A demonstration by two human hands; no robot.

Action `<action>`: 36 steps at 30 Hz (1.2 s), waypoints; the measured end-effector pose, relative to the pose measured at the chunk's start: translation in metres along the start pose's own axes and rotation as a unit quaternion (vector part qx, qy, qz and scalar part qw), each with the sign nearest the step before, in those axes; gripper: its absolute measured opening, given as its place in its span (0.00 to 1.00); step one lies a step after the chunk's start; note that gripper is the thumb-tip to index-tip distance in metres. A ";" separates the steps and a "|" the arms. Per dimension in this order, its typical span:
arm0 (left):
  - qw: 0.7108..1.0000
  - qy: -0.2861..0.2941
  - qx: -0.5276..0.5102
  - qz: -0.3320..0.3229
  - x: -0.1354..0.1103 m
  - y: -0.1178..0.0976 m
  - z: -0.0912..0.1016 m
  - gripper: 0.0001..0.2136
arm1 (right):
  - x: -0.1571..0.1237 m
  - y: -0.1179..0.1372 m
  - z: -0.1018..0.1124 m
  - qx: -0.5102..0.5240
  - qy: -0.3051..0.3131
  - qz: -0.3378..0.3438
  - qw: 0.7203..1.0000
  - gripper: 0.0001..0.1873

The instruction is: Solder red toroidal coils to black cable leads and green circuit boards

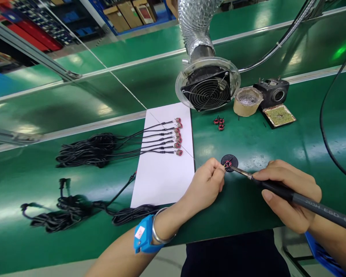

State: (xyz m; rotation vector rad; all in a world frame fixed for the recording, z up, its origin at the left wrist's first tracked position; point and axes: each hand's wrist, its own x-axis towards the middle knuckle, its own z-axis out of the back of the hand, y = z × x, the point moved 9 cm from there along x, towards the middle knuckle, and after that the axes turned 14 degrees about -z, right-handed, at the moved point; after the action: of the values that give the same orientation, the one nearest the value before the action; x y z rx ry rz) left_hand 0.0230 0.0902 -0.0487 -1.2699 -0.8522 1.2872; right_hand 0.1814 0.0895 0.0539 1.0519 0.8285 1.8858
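My left hand (209,182) is closed in a pinch on a thin wire (187,152), which runs up across the white sheet toward the top left. The pinching fingertips are at the edge of a small round black base (233,158). On this base sits a small red-and-black wound ring core (228,164), with thin leads beside it. My right hand (291,192) grips a soldering iron (272,188) by its black handle like a pen. The metal tip of the iron reaches the core, close to the left fingertips; exact contact is too small to tell.
Several black cables (86,150) end in small red parts on a white sheet (164,181). More coiled cable (75,211) lies nearer. Loose ring cores (219,122), a round tub (248,100), an iron stand (272,92) and a sponge (279,115) sit behind, beside a fume extractor (209,90).
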 end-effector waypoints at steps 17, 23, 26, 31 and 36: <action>1.000 0.002 0.004 0.002 0.001 0.000 0.000 0.10 | 0.000 0.001 -0.005 0.015 0.019 0.002 1.000 0.14; 1.000 0.005 0.001 0.004 0.000 0.001 0.000 0.10 | -0.001 0.002 -0.005 0.015 0.018 0.002 1.000 0.15; 1.000 0.006 0.004 0.007 0.000 0.001 0.000 0.11 | -0.003 0.001 -0.004 0.019 0.013 0.001 1.000 0.16; 1.000 0.006 -0.001 0.008 0.000 0.001 -0.001 0.10 | -0.005 -0.002 0.001 0.033 -0.013 0.005 0.999 0.15; 1.000 0.005 0.004 0.007 0.000 0.000 0.000 0.10 | -0.005 -0.001 0.001 0.036 -0.011 0.011 0.999 0.16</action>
State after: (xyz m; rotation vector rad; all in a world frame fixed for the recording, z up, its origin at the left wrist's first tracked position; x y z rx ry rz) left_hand 0.0235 0.0906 -0.0491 -1.2775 -0.8319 1.2920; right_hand 0.1844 0.0858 0.0516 1.1293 0.8809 1.8710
